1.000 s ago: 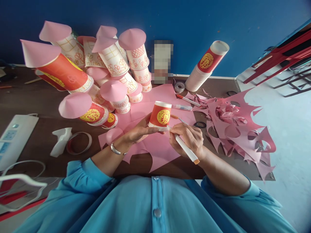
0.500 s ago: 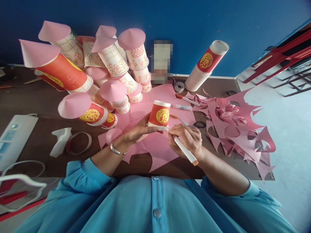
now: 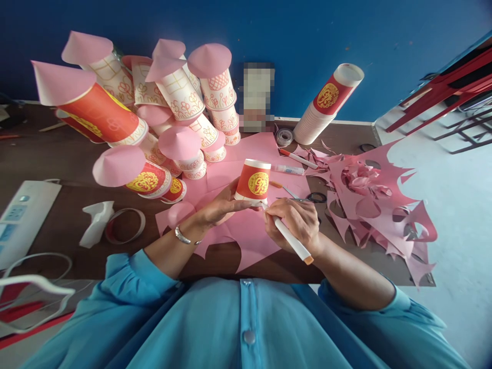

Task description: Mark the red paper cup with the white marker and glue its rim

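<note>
Red cup (image 3: 253, 180) clasped in left fingers (image 3: 233, 206), inside hidden, right fingers (image 3: 280, 209) pinching white marker (image 3: 291, 238), nested cups (image 3: 314, 123) behind

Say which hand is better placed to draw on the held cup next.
Likely the right hand: it holds the marker by the lower edge of the cup, which the left hand supports.

Blue wall (image 3: 300, 36) at the back, red furniture (image 3: 461, 84) at upper right, blue-and-white box (image 3: 33, 215) at far left

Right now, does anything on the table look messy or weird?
Yes: the cut-up pink scraps lie in a jagged heap on the right, some poking out past the edge of the table.
</note>
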A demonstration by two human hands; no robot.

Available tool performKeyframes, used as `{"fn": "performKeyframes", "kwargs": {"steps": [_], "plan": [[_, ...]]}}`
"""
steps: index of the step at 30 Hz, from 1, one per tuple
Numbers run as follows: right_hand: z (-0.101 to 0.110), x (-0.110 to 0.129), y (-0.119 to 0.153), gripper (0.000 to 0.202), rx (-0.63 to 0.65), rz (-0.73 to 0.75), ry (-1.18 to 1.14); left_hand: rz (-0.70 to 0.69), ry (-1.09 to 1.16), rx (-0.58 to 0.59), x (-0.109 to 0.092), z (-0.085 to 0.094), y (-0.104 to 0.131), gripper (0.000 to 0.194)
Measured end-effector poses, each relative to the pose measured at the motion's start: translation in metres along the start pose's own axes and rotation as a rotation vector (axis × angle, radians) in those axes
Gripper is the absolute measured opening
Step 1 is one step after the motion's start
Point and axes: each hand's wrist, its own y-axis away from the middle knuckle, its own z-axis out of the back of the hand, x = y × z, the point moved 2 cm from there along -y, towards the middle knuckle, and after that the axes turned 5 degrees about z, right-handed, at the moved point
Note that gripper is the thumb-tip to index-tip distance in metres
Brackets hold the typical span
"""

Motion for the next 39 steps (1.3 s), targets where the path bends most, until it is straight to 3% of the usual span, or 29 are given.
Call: {"fn": "performKeyframes", "kwargs": {"steps": [4,9,19,39], "plan": [[0.000,0.001,0.000,0.019,0.020,-0.011,-0.021,-0.035,-0.033,-0.007,-0.006,-0.003,0.001,0.054],[0.000,0.002,0.001,0.019,0.030,-0.007,-0.036,-0.036,-0.056,-0.001,-0.013,-0.007,0.001,0.060],[0.001,-0.001,0.001,0.017,0.028,-0.005,0.012,0.008,-0.071,0.001,-0.015,-0.008,0.002,0.061],[0.000,-0.001,0.001,0.021,0.017,-0.001,-0.010,-0.041,-0.104,0.034,-0.017,-0.009,0.001,0.056]]}}
